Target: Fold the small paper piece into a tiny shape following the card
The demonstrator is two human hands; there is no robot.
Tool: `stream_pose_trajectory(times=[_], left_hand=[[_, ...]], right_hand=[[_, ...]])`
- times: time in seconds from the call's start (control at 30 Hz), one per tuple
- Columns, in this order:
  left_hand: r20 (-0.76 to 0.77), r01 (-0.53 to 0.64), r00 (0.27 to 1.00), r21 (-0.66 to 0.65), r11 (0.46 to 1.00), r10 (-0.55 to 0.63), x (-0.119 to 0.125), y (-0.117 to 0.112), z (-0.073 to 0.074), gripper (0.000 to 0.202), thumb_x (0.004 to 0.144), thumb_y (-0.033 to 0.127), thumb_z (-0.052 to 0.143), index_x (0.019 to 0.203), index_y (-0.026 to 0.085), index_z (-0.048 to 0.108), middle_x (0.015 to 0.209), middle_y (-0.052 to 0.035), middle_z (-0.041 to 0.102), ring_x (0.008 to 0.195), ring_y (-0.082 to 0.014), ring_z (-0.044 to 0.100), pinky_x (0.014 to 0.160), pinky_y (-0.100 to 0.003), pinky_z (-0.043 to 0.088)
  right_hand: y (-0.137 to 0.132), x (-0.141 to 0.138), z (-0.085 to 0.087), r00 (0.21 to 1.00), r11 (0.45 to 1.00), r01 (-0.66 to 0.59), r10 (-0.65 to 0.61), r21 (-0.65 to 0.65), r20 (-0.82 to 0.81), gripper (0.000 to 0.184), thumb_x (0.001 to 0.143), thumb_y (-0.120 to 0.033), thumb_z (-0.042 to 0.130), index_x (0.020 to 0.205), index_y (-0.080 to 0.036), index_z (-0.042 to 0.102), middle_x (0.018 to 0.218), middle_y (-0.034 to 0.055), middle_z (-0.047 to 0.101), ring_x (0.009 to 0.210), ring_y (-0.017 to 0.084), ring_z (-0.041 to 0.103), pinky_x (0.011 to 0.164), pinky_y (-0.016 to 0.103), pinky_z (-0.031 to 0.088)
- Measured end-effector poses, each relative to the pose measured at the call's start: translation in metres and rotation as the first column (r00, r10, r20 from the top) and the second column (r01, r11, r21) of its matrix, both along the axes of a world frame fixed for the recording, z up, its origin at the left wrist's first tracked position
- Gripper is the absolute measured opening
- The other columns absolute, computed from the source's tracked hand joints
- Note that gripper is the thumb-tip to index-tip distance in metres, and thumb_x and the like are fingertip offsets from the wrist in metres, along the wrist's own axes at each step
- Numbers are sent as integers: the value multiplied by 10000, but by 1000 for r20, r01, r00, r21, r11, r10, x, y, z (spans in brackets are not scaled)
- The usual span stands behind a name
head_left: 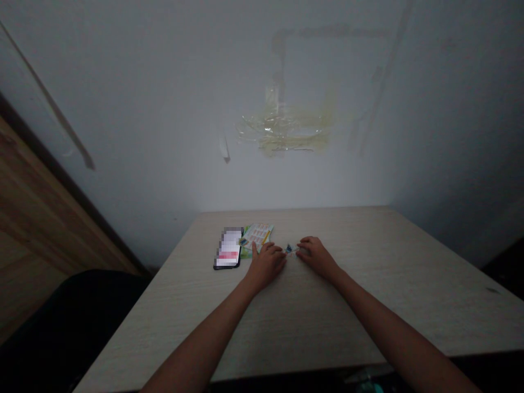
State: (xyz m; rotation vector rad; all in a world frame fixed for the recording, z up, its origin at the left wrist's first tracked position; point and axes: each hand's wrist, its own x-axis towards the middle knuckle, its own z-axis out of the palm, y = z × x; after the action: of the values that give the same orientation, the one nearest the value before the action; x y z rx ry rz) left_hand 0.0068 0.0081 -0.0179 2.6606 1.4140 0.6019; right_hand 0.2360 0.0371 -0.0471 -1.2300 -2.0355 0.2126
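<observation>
Between my two hands, low over the table, is a small, light, shiny-looking piece with a dark blue patch (290, 249); it is too small to tell whether it is paper or plastic. My left hand (268, 263) is at its left side, thumb and forefinger closed in at its edge, the little finger sticking out. From the right, the bent fingertips of my right hand (317, 255) meet the other edge. Just beyond my left hand lies a printed sheet (257, 234) with rows of small pictures, on top of something green that it mostly covers.
A phone (229, 249) with a lit, blurred screen lies left of the printed sheet. The pale wooden table (368, 305) ends against a wall (184, 109) with clear tape (286, 131) stuck on it. At the left stands a dark chair-like shape (90, 316) beside wooden boards (33, 207).
</observation>
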Motion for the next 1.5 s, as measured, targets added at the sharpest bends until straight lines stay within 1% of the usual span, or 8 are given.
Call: stream_pose_trajectory(times=[0.33,0.6,0.73,0.87,0.97,1.07,1.2,1.5], left_hand=[[18,-3,1000,7,1000,3,0,0,-5,257,938,358,505,1162,334,629,1253,-32,620,1279,-251,416,1072,-742,19],[8,24,1000,-7,1000,-24,-1,-1,-3,253,933,361,511,1150,339,639,1276,-29,601,1285,-254,404,1072,-743,20],[9,19,1000,-3,1000,-19,-2,-1,-2,252,934,353,511,1150,334,639,1275,-32,600,1286,-249,405,1080,-731,25],[-4,0,1000,6,1000,0,-1,-1,-2,254,930,343,523,1156,332,637,1280,-39,599,1283,-250,410,1081,-727,25],[2,-11,1000,17,1000,11,-2,0,-2,282,932,338,518,1198,326,609,1286,-46,599,1283,-248,417,1086,-723,21],[13,-24,1000,27,999,24,-2,1,-3,335,931,327,514,1262,298,560,1278,-58,607,1277,-245,434,1092,-718,13],[9,-48,999,25,999,48,-1,2,-5,386,933,332,502,1314,272,518,1289,-79,604,1289,-256,433,1101,-711,22],[-23,6,1000,29,1000,-5,-1,0,-4,349,933,370,506,1279,360,550,1307,-23,601,1331,-284,385,1065,-761,48]], right_hand=[[4,4,8,980,998,-1,-13,-70,-198,153,782,-307,688,881,-193,708,951,77,695,944,216,616,902,386,469],[6,7,6,918,976,75,-147,-204,-369,247,752,-405,659,868,-192,700,912,71,714,846,215,653,825,380,510],[3,8,10,902,983,81,-143,-166,-408,190,769,-369,639,821,-192,685,885,64,711,859,213,658,858,385,509],[0,9,13,951,997,70,-79,-42,-300,120,801,-305,619,820,-207,684,914,59,711,915,212,645,892,395,494],[-2,8,13,980,1000,-5,10,27,-198,96,822,-254,611,855,-217,693,966,57,713,959,203,635,919,392,483],[-3,6,13,990,997,-76,78,14,-115,126,837,-230,615,919,-225,710,982,61,716,969,201,631,921,383,482],[-3,4,13,992,992,-125,125,3,-16,127,843,-236,627,912,-233,734,987,72,718,982,214,626,913,386,480],[-9,-1,20,989,990,-139,138,7,47,178,870,-236,596,969,-229,744,949,82,702,959,219,603,896,379,474]])
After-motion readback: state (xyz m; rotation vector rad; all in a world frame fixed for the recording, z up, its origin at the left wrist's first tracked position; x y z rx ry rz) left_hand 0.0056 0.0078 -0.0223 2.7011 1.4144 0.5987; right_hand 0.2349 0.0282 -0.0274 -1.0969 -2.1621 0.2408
